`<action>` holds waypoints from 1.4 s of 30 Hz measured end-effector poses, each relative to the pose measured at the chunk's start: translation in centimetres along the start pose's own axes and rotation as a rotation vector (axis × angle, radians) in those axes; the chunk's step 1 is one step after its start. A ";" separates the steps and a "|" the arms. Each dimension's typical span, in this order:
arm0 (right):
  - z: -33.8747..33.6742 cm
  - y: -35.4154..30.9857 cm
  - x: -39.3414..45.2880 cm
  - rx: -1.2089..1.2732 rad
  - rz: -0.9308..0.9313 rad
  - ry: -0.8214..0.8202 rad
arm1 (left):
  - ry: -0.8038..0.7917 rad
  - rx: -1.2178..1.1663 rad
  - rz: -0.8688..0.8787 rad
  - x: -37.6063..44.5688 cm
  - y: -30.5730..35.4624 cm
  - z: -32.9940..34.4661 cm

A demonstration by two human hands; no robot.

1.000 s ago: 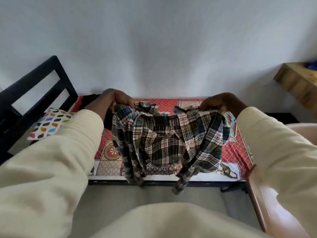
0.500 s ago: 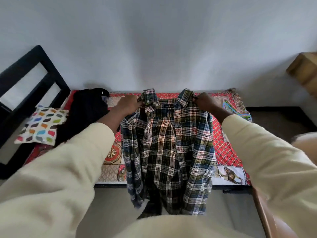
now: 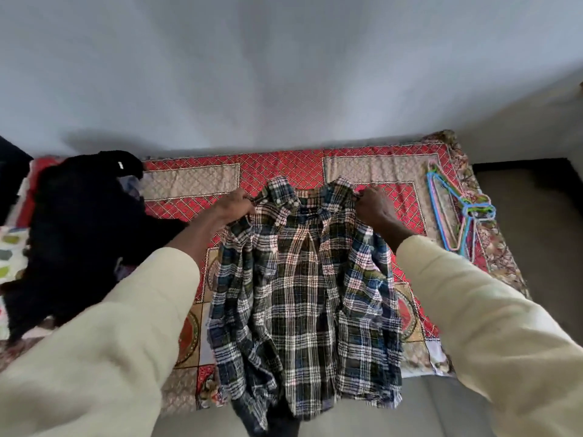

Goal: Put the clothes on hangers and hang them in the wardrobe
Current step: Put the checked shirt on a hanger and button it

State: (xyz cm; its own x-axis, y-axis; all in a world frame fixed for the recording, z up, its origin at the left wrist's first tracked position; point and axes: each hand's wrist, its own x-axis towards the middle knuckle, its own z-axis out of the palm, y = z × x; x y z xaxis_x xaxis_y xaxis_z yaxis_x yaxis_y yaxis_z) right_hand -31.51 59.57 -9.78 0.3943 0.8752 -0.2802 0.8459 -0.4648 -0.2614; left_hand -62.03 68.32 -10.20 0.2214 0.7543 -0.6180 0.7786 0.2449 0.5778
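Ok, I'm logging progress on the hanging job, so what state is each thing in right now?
Plaid shirt: spread out on the bed, not on a hanger.
Left hand: grips the shirt's shoulder.
Right hand: grips the other shoulder.
Hangers: bunched on the bedspread, unused.
Dark clothes: heaped, unhung.

A red patterned bedspread [image 3: 284, 165] against a grey wall [image 3: 284, 74]; perhaps a spotted pillow [image 3: 9, 247] at left.

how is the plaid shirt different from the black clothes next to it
The plaid shirt is checked in blue, green and white; the black clothes are plain dark. The shirt is spread flat, gripped at the shoulders by the left hand and right hand; the black clothes lie heaped, untouched. Both rest on the bed.
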 end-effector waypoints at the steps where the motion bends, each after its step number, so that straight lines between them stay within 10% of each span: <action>1: 1.3 0.0 1.8 -0.072 0.008 0.022 | 0.027 0.009 0.006 2.2 -0.6 0.0; 7: 10.2 0.0 12.1 -0.072 0.105 -0.057 | 0.312 0.267 -0.016 15.5 -5.5 1.6; 14: 19.9 0.6 19.8 0.553 0.127 -0.114 | 0.333 -0.052 -0.066 24.8 -8.6 7.2; 23: 29.6 3.6 13.8 0.020 -0.092 -0.517 | 0.065 0.687 0.086 22.8 -14.7 18.6; 33: 25.0 10.0 11.0 0.028 -0.360 -0.073 | 0.198 0.650 0.225 18.3 -5.7 25.2; 42: 18.9 28.9 10.7 0.057 -0.290 -0.084 | 0.177 0.501 0.254 16.6 9.2 40.6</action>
State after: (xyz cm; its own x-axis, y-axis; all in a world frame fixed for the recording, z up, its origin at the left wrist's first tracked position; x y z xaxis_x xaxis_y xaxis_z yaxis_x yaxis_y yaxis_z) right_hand -9.68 52.97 -37.82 0.1066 0.9595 -0.2607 0.8963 -0.2062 -0.3925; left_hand -27.33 58.38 -36.84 0.3696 0.8523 -0.3702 0.9060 -0.2422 0.3471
